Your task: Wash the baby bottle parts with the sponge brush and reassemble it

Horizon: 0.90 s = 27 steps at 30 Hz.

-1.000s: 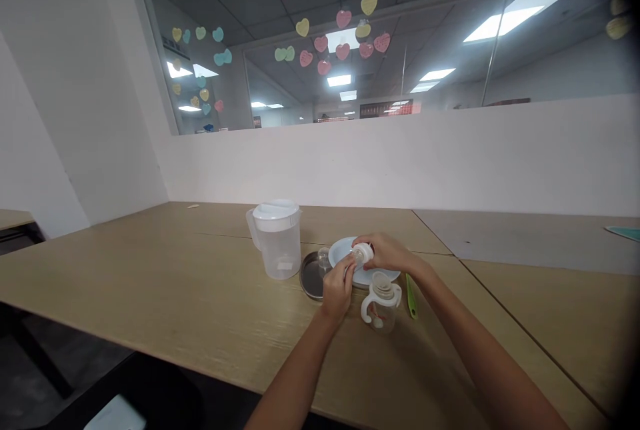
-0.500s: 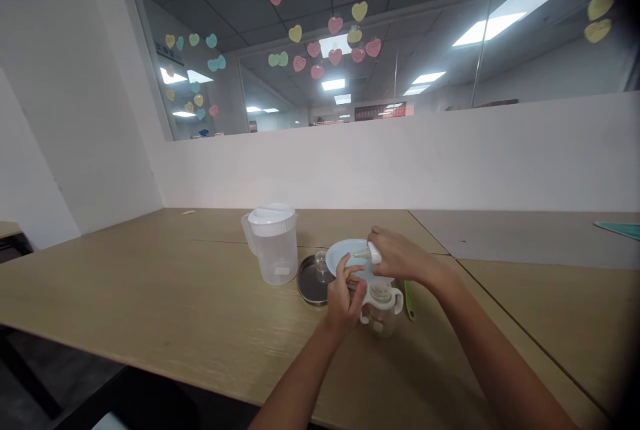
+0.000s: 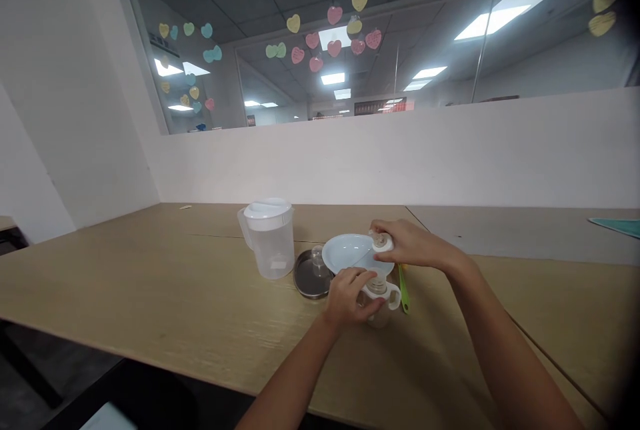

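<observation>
A small clear baby bottle (image 3: 384, 302) with white side handles stands on the wooden table (image 3: 175, 297). My left hand (image 3: 350, 297) is closed around its top and left handle. My right hand (image 3: 413, 243) holds a white nipple cap (image 3: 381, 241) above the pale blue plate (image 3: 345, 250), a thin straw-like part hanging from the cap toward the plate. A clear plastic pitcher (image 3: 267, 238) with a white lid stands to the left of the plate.
A round dark metal lid (image 3: 307, 277) lies between pitcher and plate, with a small clear cup (image 3: 317, 258) on it. A green utensil (image 3: 403, 290) lies right of the bottle. A white partition wall (image 3: 400, 157) runs along the table's far edge.
My left hand moved from the cap down onto the bottle's top. My right hand lifted the cap up and to the right, away from my left hand.
</observation>
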{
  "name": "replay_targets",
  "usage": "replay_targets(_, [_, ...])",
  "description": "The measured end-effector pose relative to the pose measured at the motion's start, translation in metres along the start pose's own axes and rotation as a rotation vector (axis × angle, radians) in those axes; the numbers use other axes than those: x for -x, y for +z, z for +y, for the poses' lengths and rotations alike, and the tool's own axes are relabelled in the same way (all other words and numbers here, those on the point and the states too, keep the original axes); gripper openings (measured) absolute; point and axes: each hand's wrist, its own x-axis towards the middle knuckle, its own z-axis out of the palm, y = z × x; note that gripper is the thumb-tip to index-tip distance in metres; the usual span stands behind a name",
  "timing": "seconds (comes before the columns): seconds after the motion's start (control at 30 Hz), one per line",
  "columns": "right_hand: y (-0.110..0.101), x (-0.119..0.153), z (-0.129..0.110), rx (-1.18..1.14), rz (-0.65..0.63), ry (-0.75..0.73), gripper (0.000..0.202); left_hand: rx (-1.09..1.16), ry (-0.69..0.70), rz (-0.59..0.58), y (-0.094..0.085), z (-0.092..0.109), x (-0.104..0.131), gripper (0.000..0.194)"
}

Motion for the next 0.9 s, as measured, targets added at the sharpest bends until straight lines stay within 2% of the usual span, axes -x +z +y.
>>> replay_targets(0.13, [0.004, -0.001, 0.003, 0.082, 0.005, 0.046, 0.032, 0.000, -0.005, -0.020, -0.001, 0.000, 0.000, 0.036])
replay_targets(0.23, [0.006, -0.003, 0.001, 0.089, 0.018, 0.046, 0.035, 0.004, -0.012, -0.036, -0.001, -0.001, -0.001, 0.033])
replay_targets(0.4, [0.006, -0.003, -0.001, 0.050, -0.118, 0.000, 0.027, 0.017, -0.014, -0.044, 0.000, -0.003, 0.000, 0.032])
replay_targets(0.5, [0.007, -0.002, 0.000, -0.003, -0.205, -0.007, 0.026, 0.012, -0.051, 0.020, 0.004, -0.006, 0.002, 0.039])
replay_targets(0.63, [0.012, -0.003, 0.001, -0.074, -0.310, 0.017, 0.030, -0.007, -0.202, 0.056, 0.007, -0.006, 0.004, 0.050])
replay_targets(0.83, [0.017, -0.007, -0.002, -0.055, -0.290, 0.041, 0.030, 0.099, -0.275, -0.007, 0.002, -0.002, -0.001, 0.067])
replay_targets(0.9, [0.018, -0.007, -0.003, -0.057, -0.280, 0.026, 0.029, 0.105, -0.284, -0.021, 0.001, -0.001, -0.002, 0.068])
